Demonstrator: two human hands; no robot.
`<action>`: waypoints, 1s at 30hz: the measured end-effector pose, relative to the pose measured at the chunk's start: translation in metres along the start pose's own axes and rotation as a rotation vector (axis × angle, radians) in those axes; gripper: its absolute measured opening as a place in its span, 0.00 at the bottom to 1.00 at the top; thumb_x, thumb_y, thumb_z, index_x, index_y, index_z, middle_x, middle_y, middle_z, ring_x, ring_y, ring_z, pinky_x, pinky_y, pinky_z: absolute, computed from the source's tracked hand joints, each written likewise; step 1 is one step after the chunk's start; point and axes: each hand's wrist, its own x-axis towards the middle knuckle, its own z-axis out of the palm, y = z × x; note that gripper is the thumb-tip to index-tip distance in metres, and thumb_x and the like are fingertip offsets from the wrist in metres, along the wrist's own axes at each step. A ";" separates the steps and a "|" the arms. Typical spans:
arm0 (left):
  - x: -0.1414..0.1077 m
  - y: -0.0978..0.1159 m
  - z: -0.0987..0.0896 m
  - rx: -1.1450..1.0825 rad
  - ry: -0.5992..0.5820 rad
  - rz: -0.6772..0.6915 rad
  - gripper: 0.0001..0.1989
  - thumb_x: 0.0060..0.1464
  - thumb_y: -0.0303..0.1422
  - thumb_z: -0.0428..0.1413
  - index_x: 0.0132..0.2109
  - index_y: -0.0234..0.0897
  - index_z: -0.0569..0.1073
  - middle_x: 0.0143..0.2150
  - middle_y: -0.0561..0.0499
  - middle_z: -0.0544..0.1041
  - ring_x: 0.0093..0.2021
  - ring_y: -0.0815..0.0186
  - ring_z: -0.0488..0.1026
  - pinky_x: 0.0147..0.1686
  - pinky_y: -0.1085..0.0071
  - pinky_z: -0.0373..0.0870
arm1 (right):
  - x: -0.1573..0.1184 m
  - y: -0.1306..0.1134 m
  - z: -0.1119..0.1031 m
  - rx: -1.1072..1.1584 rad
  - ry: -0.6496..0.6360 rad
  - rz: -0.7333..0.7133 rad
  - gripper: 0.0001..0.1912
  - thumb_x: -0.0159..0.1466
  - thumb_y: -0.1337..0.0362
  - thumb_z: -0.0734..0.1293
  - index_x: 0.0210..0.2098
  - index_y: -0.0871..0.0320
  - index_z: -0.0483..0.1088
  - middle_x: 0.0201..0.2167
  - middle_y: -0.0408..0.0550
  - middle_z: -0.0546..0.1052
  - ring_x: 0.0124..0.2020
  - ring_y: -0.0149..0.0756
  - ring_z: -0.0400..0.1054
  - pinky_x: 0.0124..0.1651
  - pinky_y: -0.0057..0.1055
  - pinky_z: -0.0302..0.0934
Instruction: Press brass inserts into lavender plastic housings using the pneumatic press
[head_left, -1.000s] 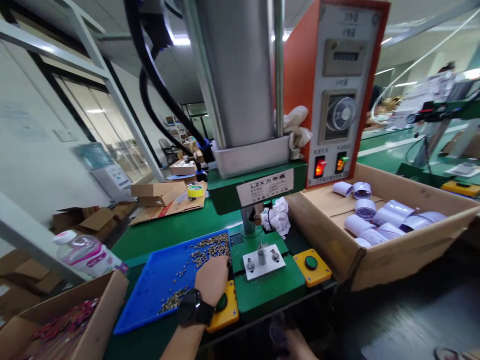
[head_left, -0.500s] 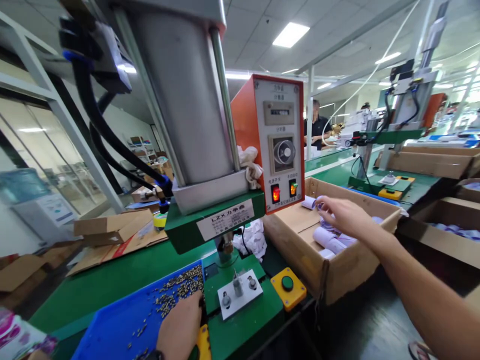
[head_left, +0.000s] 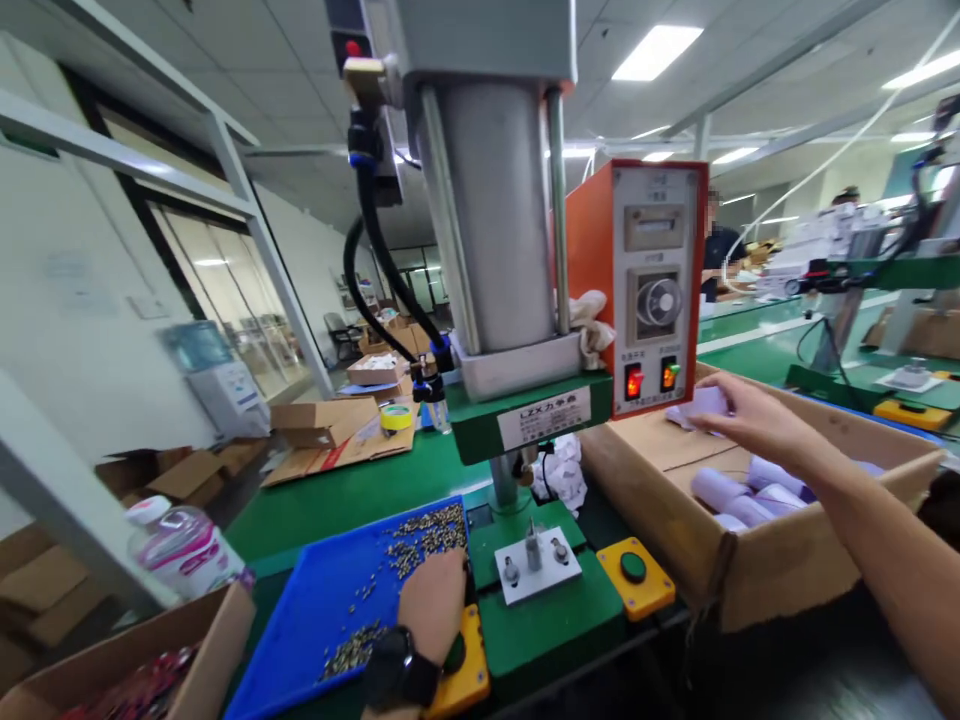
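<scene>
My right hand (head_left: pixel 757 425) reaches over the cardboard box (head_left: pixel 765 590) and pinches a pale lilac rolled piece (head_left: pixel 705 404) between thumb and fingers. Several more lilac rolls (head_left: pixel 721 490) lie in the box below it. My left hand (head_left: pixel 433 598), with a black watch on the wrist, rests at the right edge of the blue tray (head_left: pixel 300 610), beside the green press base (head_left: pixel 544 635). Its fingers are hidden behind the back of the hand. Small metal pieces (head_left: pixel 429 535) are scattered in that tray. A silver plate (head_left: pixel 537 570) with an upright pin sits under the press.
Yellow button boxes (head_left: pixel 636 578) flank the press base. Above it stand the press cylinder (head_left: pixel 499 220) and an orange control box (head_left: pixel 637 290). A plastic bottle (head_left: pixel 187 550) and a carton of reddish pieces (head_left: pixel 202 640) are at left. Another person (head_left: pixel 721 250) works behind.
The view has turned left, so the press appears farther right. My right hand now grips a lilac roll over the box. My left hand stays by the tray's edge.
</scene>
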 end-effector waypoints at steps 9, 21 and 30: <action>0.001 -0.001 0.001 0.022 -0.007 -0.008 0.14 0.60 0.26 0.44 0.40 0.39 0.75 0.39 0.44 0.80 0.41 0.61 0.77 0.37 0.68 0.67 | -0.119 -0.124 0.128 1.101 -0.327 0.255 0.28 0.56 0.55 0.70 0.53 0.53 0.58 0.38 0.46 0.76 0.40 0.39 0.72 0.43 0.36 0.68; 0.000 -0.001 0.004 -0.062 0.030 -0.020 0.12 0.59 0.26 0.47 0.38 0.40 0.75 0.37 0.47 0.80 0.41 0.62 0.76 0.37 0.70 0.65 | -0.122 -0.116 0.145 0.565 -0.401 -0.171 0.32 0.57 0.66 0.67 0.59 0.52 0.56 0.51 0.51 0.73 0.50 0.42 0.70 0.54 0.41 0.64; -0.059 -0.008 0.004 -0.198 0.299 -0.007 0.15 0.65 0.35 0.41 0.41 0.41 0.72 0.39 0.48 0.77 0.40 0.61 0.74 0.38 0.67 0.68 | -0.146 -0.106 0.165 0.353 -0.234 -0.336 0.30 0.59 0.69 0.64 0.59 0.52 0.55 0.57 0.52 0.68 0.58 0.41 0.64 0.59 0.41 0.60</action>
